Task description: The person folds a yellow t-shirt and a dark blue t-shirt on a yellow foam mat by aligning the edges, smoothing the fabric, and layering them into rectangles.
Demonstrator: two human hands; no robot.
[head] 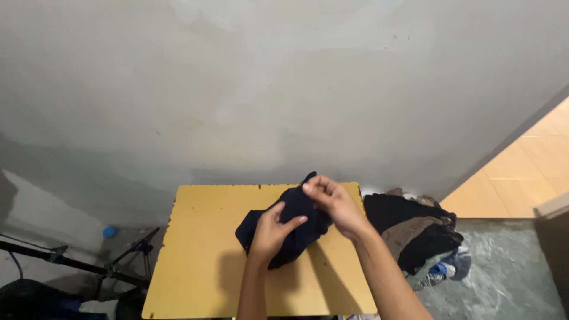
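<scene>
A dark navy, soft cloth garment point(293, 228) lay bunched and crumpled, not spread flat. It sat near the middle of the far half of the tabletop, one corner lifted upward toward the wall.

A garment point(290, 228) is lying on the table point(201, 261), both hands on it; a clothes pile point(418, 234) is sitting right of the table, a tripod point(89, 266) left.
</scene>
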